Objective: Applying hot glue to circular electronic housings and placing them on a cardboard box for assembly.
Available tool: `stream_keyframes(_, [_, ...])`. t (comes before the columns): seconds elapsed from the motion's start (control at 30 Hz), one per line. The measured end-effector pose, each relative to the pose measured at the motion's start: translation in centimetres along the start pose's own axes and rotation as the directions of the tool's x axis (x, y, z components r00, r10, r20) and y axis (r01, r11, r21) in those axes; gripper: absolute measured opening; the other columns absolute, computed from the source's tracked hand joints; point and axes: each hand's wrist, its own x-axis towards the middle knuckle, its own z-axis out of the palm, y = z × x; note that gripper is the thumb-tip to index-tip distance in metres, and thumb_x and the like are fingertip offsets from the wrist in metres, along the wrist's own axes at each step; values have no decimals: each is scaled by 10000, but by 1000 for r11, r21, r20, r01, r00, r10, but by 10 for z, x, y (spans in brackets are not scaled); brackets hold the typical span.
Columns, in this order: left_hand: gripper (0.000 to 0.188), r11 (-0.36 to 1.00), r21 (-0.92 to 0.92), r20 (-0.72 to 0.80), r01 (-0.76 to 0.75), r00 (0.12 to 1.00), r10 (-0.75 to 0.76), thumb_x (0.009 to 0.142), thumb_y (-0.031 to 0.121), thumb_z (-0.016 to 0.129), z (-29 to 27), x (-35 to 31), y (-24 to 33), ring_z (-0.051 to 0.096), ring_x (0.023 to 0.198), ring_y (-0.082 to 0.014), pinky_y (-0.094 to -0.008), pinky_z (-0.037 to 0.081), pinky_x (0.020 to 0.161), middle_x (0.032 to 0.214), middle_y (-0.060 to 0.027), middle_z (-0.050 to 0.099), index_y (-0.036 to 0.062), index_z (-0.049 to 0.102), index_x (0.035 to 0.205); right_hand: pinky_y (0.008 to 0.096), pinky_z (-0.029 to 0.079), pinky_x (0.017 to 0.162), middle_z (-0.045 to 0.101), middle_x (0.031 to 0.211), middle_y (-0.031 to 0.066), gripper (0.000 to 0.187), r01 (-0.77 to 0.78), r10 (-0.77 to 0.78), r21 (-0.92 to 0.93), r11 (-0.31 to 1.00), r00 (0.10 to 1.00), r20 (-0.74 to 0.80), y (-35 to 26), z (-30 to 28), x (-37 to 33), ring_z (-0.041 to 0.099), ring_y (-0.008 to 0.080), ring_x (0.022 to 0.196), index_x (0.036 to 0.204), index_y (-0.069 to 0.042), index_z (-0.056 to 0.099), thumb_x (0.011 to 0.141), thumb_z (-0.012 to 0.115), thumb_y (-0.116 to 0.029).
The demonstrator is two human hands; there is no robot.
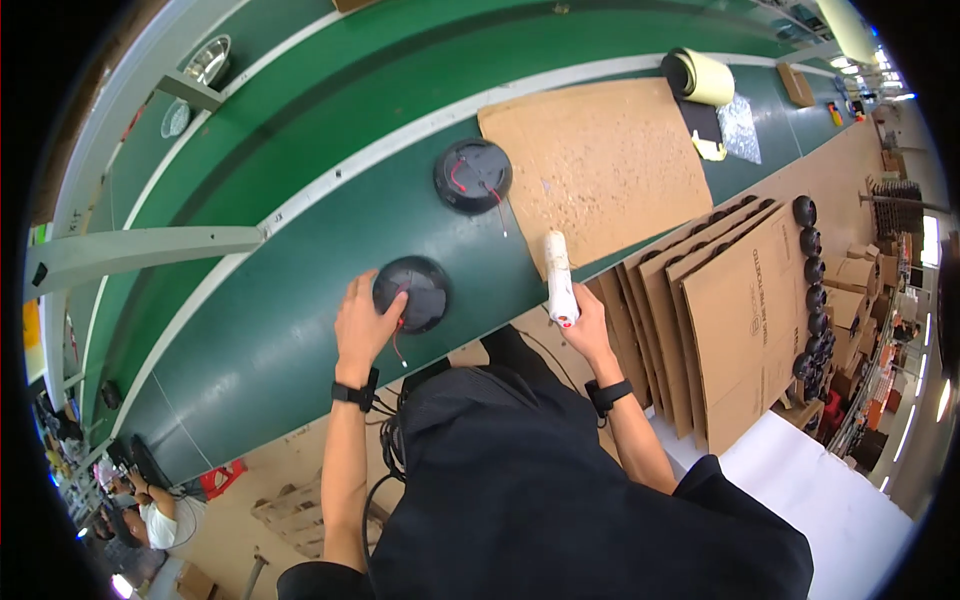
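My left hand (pixel 362 325) rests against the left side of a black round housing (pixel 425 290) on the green bench. Its thumb lies over the top and its fingers wrap the rim, so it is closed on the housing. A short red wire with a white plug hangs from this housing. In my right hand (pixel 588 325) is a white cylindrical tool (pixel 557 270) with a red spot at its near end, held over the bench's near edge. Beyond, a second black round housing (pixel 473 175) with red wires sits beside a cardboard sheet.
The brown cardboard sheet (pixel 610 160) lies on the bench, speckled with bits. A yellow roll (pixel 708 78) and bubble wrap (pixel 738 130) are at the far right. Flattened cartons (pixel 745 320) stand at my right, near several black round parts (pixel 812 270). A green conveyor (pixel 400 60) runs behind.
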Motion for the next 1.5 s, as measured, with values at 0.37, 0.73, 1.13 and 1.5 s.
stream_keyframes(0.37, [274,985,-159,152,-60,985,85,856,123,711,18,-6,-2,699,907,-346,-415,551,755,1046,-187,715,31,708,1114,433,486,854,616,1019,192,424,269,-416,362,893,800,433,-61,-2,-12,581,384,984,1072,14,597,714,734,-168])
stream_keyframes(0.73, [191,903,-260,375,-342,826,421,925,194,642,9,64,24,667,836,-338,-394,522,735,929,-160,697,20,708,969,463,535,747,660,931,153,435,382,-318,-6,924,777,543,-95,27,-29,646,359,902,1018,-37,626,703,757,-308])
stream_keyframes(1.13, [191,888,-314,482,-335,750,453,899,195,669,23,86,31,681,753,-314,-378,526,715,824,-166,717,21,732,947,475,482,642,605,854,162,481,387,-299,-146,910,860,414,-98,51,-36,618,386,794,914,-36,564,676,806,-376])
stream_keyframes(1.5, [235,942,-292,502,-163,813,296,842,231,729,3,75,12,670,704,-253,-350,520,694,772,-135,716,17,763,932,475,471,599,625,757,136,469,340,-264,-131,931,877,402,-95,52,-37,628,384,712,823,-44,563,699,806,-426])
